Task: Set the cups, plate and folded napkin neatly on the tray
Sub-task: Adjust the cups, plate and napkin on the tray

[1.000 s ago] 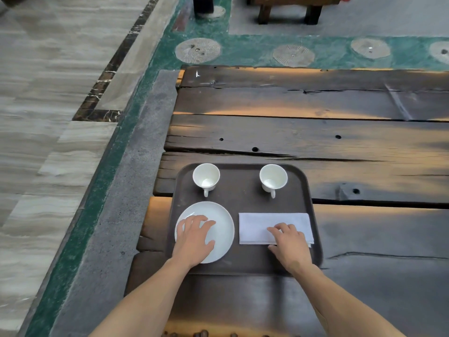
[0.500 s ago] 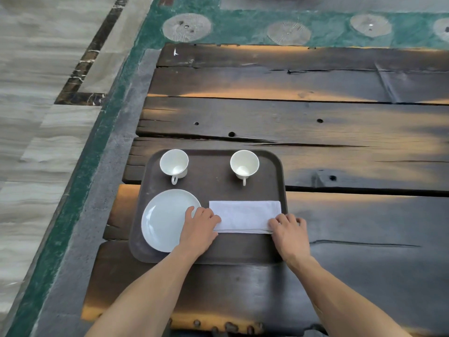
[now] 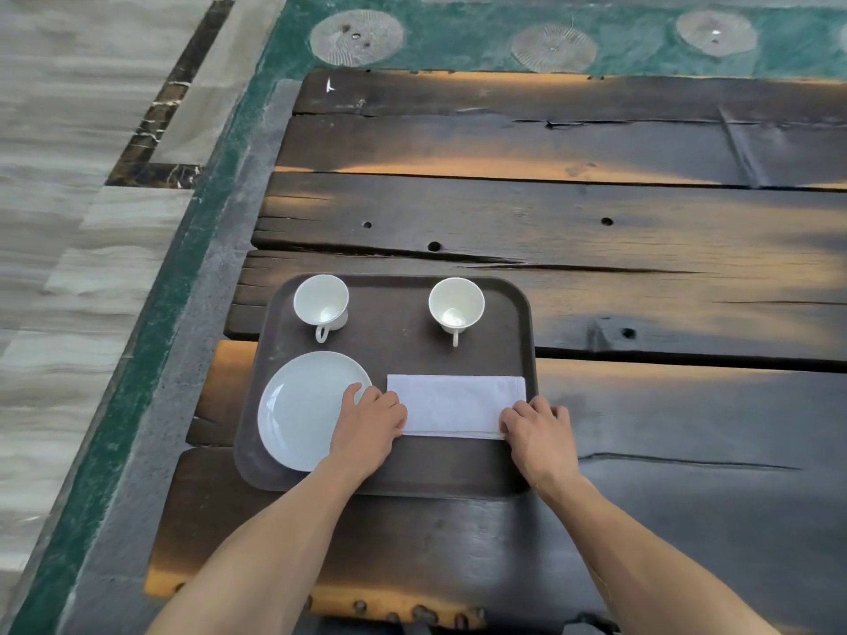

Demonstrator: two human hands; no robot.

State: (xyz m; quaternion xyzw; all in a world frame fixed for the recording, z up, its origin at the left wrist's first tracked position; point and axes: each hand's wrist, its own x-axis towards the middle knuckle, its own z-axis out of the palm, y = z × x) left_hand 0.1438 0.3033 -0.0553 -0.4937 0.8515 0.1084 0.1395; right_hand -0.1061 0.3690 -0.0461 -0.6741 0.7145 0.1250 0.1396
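Both hands' grip lay flat and open, left hand [image 3: 366, 428] and right hand [image 3: 541, 433] pressing opposite ends of the white folded cloth napkin [image 3: 451, 405], whose long axis ran left-right at lower centre.

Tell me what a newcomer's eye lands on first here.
The white folded napkin at the near right of the dark tray, with the left hand and right hand resting on its two ends. Then the white plate at near left and two white cups behind.
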